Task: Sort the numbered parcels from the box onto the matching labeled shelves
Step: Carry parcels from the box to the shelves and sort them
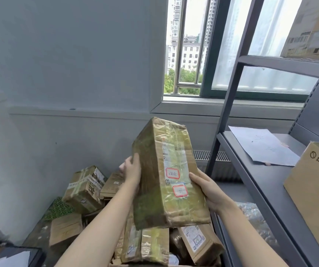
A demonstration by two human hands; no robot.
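Note:
I hold a long brown taped parcel (pixel 166 174) up in front of me, tilted, with two red-framed stickers on its top face. My left hand (pixel 132 170) grips its left side, fingers curled round the edge. My right hand (pixel 206 187) holds its right side from below, thumb on the top face. The writing on the stickers is too blurred to read. Below the parcel lies the box (pixel 116 264) with several more taped parcels, one labelled 15 (pixel 197 242). The grey metal shelf (pixel 251 180) stands at my right.
On the shelf lie a white sheet of paper (pixel 261 145) and a PICO carton (pixel 315 191); another carton (pixel 313 29) sits on the shelf above. More parcels (pixel 85 187) are piled on the floor at the left by the wall. A window is behind.

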